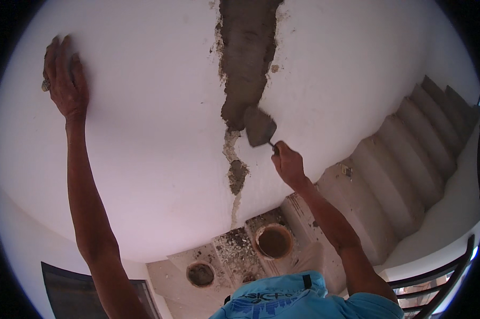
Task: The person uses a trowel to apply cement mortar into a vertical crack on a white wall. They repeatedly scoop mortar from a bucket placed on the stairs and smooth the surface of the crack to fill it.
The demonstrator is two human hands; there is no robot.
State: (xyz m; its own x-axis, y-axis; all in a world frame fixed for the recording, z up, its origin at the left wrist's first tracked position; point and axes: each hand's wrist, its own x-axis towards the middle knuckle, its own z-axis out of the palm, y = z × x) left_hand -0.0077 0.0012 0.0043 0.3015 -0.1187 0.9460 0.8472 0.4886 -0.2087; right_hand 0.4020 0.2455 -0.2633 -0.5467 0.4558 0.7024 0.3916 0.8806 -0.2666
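Observation:
My right hand (290, 166) is closed round the handle of a pointed trowel (260, 126). The trowel's broad grey blade lies at the wall, over the lower right edge of a long strip of grey mortar (246, 58). My left hand (67, 80) rests with its fingers stretched out against the white wall (149, 106), well left of the strip; something small and roundish, perhaps a ring, shows at its outer edge. Below the mortar a narrow chipped crack (230, 144) runs down the wall, with a small dark patch (238, 175) in it.
Bare concrete stairs (391, 159) rise on the right, with a small object (347, 170) on one tread. Below are a round tub (274, 253) of grey mix, a smaller bucket (200, 284) and scattered rubble (234, 250). A dark railing (436, 282) curves at lower right.

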